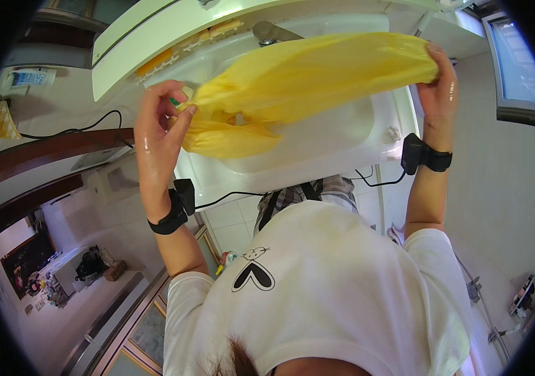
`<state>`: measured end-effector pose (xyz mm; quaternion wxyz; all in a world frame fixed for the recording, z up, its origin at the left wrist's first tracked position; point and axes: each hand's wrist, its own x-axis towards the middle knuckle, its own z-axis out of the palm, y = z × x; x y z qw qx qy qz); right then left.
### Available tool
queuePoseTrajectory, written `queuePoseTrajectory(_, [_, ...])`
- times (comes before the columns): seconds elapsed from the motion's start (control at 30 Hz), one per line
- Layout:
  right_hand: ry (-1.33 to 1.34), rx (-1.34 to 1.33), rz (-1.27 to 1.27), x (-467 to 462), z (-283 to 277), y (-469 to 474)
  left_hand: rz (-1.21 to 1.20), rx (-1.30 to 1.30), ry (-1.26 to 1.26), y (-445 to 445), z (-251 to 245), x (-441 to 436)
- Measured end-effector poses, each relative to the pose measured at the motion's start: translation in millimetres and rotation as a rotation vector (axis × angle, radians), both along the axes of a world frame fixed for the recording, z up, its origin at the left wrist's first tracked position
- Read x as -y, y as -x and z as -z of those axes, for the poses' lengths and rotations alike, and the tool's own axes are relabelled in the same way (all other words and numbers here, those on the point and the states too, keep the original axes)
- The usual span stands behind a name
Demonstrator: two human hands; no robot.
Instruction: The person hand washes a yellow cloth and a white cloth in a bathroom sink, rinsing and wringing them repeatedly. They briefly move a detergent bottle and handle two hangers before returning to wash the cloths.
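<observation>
A yellow cloth (314, 70), thin and creased, is stretched between my two hands above a white washbasin (361, 136). My left hand (161, 117) pinches its gathered left end between thumb and fingers. At the other end, my right hand (439, 80) grips the edge, with the fingertips curled over it. The middle of the fabric spans the basin, and a loose lower fold hangs near my left hand. Both hands and wrists look wet. Whether it is a garment or a plain piece of cloth, I cannot tell.
Behind the cloth, a metal faucet (274, 34) stands at the basin's back. A white cabinet or shelf edge (126, 51) overhangs the back left. Black wrist straps (171, 214) with cables are on both arms. An open window (523, 70) is at the right.
</observation>
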<state>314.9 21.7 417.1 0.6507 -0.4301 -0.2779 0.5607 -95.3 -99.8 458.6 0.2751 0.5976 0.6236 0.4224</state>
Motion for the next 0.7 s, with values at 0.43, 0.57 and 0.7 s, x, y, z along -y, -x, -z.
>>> queuePoseTrajectory(0.43, [0.136,0.896,-0.339,9.3,222.3,-20.4,0.371,0.203,0.348,18.7,252.0,24.0])
queuePoseTrajectory(0.57, [-0.227,2.105,-0.383,44.2,273.5,35.1,-0.002,-0.345,0.244,21.8,319.0,27.9])
queuePoseTrajectory(0.7, [-0.444,1.585,-0.599,57.4,293.8,108.6,0.028,-0.427,0.411,-29.6,333.3,29.7])
